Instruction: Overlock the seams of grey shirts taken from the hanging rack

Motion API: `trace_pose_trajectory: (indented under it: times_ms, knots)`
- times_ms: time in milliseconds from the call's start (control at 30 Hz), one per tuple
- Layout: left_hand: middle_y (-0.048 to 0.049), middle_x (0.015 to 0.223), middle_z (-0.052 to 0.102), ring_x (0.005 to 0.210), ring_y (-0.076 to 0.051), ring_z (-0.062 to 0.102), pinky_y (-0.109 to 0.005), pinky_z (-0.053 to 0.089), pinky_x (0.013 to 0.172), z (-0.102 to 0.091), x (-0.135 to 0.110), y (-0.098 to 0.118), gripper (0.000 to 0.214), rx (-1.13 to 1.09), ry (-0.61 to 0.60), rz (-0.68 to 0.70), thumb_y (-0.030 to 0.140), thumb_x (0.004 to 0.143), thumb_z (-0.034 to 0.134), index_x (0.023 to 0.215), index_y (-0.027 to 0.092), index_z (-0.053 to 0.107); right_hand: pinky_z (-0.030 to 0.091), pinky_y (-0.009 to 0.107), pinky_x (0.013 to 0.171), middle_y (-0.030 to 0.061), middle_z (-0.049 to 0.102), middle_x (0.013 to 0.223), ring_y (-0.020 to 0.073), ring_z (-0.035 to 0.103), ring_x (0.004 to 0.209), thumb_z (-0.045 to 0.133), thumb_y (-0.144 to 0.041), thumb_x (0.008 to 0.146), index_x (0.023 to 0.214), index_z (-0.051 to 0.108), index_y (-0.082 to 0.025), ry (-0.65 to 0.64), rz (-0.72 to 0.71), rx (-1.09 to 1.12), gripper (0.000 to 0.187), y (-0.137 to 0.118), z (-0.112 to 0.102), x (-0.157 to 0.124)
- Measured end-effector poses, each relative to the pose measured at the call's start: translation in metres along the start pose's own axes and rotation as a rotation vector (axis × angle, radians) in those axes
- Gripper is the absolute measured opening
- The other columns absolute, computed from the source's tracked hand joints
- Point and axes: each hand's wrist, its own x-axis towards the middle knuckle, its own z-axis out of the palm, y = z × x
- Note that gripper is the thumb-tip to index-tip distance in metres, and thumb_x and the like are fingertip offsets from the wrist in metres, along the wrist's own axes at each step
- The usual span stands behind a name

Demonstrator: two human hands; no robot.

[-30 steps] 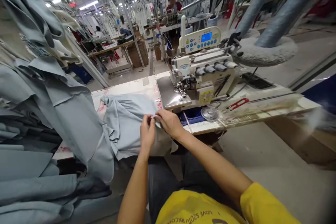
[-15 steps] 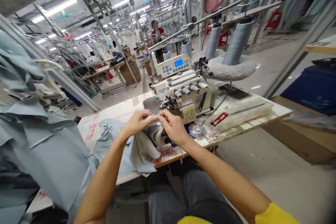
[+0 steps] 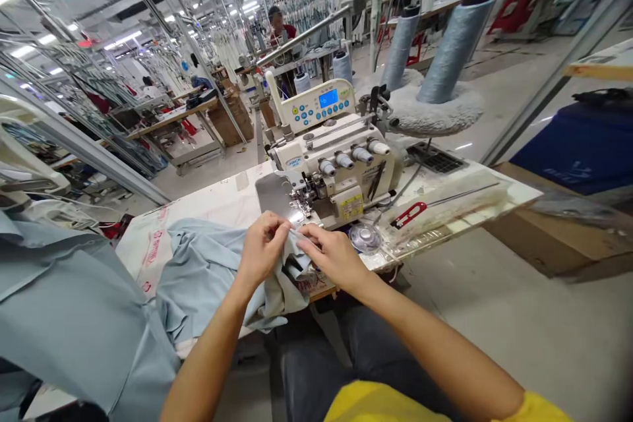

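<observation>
Pale blue-grey fabric (image 3: 208,277) lies bunched on the sewing table (image 3: 217,208), one part of it raised between my hands. My left hand (image 3: 264,247) pinches the fabric's upper edge, thumb against curled fingers. Close beside it on the right, my right hand (image 3: 329,254) pinches the same piece. Just beyond my fingertips stands a white overlock sewing machine (image 3: 341,165), its needle area lit. The edge I hold is in front of the presser foot, and whether it touches the machine cannot be made out.
Red-handled thread snips (image 3: 409,214) and a clear round dish (image 3: 364,237) lie right of my hands. Thread cones (image 3: 452,53) stand behind the machine. More blue-grey fabric (image 3: 74,316) hangs at the left. A person (image 3: 281,30) sits farther back.
My hands have moved slightly down and apart, spreading the fabric edge between them. The view has shifted, so the machine's needle area shows more clearly.
</observation>
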Motion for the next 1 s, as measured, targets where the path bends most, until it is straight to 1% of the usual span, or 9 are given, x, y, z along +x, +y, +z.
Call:
trace_pose_trajectory:
  times_ms: [133,267,433,567,633,733,800,900,1000]
  knots:
    - [-0.0013,0.076,0.053,0.071,-0.014,0.05,-0.026,0.039,0.067,0.01,-0.019,-0.001,0.022,0.036,0.097,0.036,0.035,0.092,0.039,0.082,0.02,0.051,0.031,0.02,0.054,-0.0023,0.059,0.062,0.0117,0.052,0.055,0.051,-0.03,0.089,0.084,0.064,-0.019,-0.005,0.038,0.15,0.018,-0.007,0.0,-0.002]
    - [-0.0013,0.08,0.058,0.074,-0.016,0.051,-0.028,0.04,0.069,0.017,-0.037,-0.004,0.017,0.068,0.135,-0.004,0.038,0.086,0.053,0.087,0.022,0.056,0.032,0.02,0.054,-0.0014,0.062,0.067,0.0116,0.053,0.056,0.049,-0.026,0.089,0.089,0.065,-0.019,-0.006,0.033,0.168,0.018,-0.009,0.004,-0.007]
    - [-0.0032,0.088,0.062,0.089,-0.018,0.056,-0.032,0.043,0.082,0.03,-0.057,-0.006,0.017,-0.021,0.248,-0.005,0.031,0.09,0.048,0.085,0.024,0.063,0.036,0.021,0.059,0.0003,0.066,0.076,0.0127,0.058,0.063,0.049,-0.028,0.091,0.094,0.064,-0.02,-0.005,0.001,0.122,0.018,-0.006,0.012,-0.017]
    - [-0.0021,0.087,0.064,0.082,-0.015,0.059,-0.027,0.046,0.075,0.025,-0.067,-0.012,0.018,0.023,0.348,0.026,0.022,0.092,0.043,0.095,0.025,0.061,0.037,0.02,0.06,0.0007,0.066,0.078,0.0119,0.059,0.064,0.046,-0.026,0.093,0.093,0.061,-0.019,-0.045,-0.036,0.152,0.016,-0.013,0.017,-0.017]
    - [-0.002,0.083,0.064,0.076,-0.014,0.06,-0.025,0.045,0.068,0.008,-0.056,-0.013,0.02,0.198,0.344,0.232,0.016,0.09,0.045,0.1,0.025,0.06,0.037,0.019,0.057,-0.0008,0.062,0.07,0.0108,0.057,0.06,0.046,-0.025,0.093,0.086,0.057,-0.019,-0.066,-0.041,0.2,0.015,-0.02,0.016,-0.012]
    - [-0.0024,0.082,0.065,0.069,-0.012,0.059,-0.023,0.04,0.06,-0.018,-0.017,-0.01,0.027,0.532,0.266,0.761,0.01,0.085,0.052,0.108,0.023,0.06,0.038,0.018,0.054,-0.0048,0.057,0.058,0.0093,0.056,0.051,0.045,-0.025,0.092,0.088,0.051,-0.019,-0.009,-0.003,0.336,0.009,-0.024,0.011,-0.003]
    - [-0.0026,0.079,0.064,0.065,-0.012,0.056,-0.024,0.037,0.058,-0.021,0.012,-0.009,0.018,0.657,0.157,0.911,0.013,0.085,0.055,0.101,0.019,0.06,0.04,0.017,0.051,-0.0068,0.057,0.056,0.0088,0.056,0.047,0.046,-0.025,0.091,0.097,0.047,-0.02,0.068,0.069,0.391,0.008,-0.016,0.009,0.0]
    - [-0.0032,0.079,0.061,0.072,-0.014,0.054,-0.025,0.041,0.065,-0.004,0.037,-0.015,0.008,0.582,-0.046,0.669,0.023,0.086,0.056,0.086,0.016,0.058,0.038,0.015,0.042,-0.0079,0.057,0.056,0.008,0.053,0.039,0.045,-0.027,0.091,0.101,0.044,-0.021,0.099,0.218,0.388,0.011,0.007,0.008,-0.004]
    - [-0.0034,0.087,0.058,0.082,-0.016,0.052,-0.028,0.042,0.072,0.015,0.039,-0.024,0.009,0.408,-0.11,0.385,0.025,0.083,0.059,0.084,0.017,0.055,0.037,0.015,0.04,-0.0079,0.054,0.055,0.0068,0.05,0.037,0.043,-0.027,0.093,0.1,0.048,-0.021,0.046,0.258,0.369,0.011,0.026,0.008,-0.012]
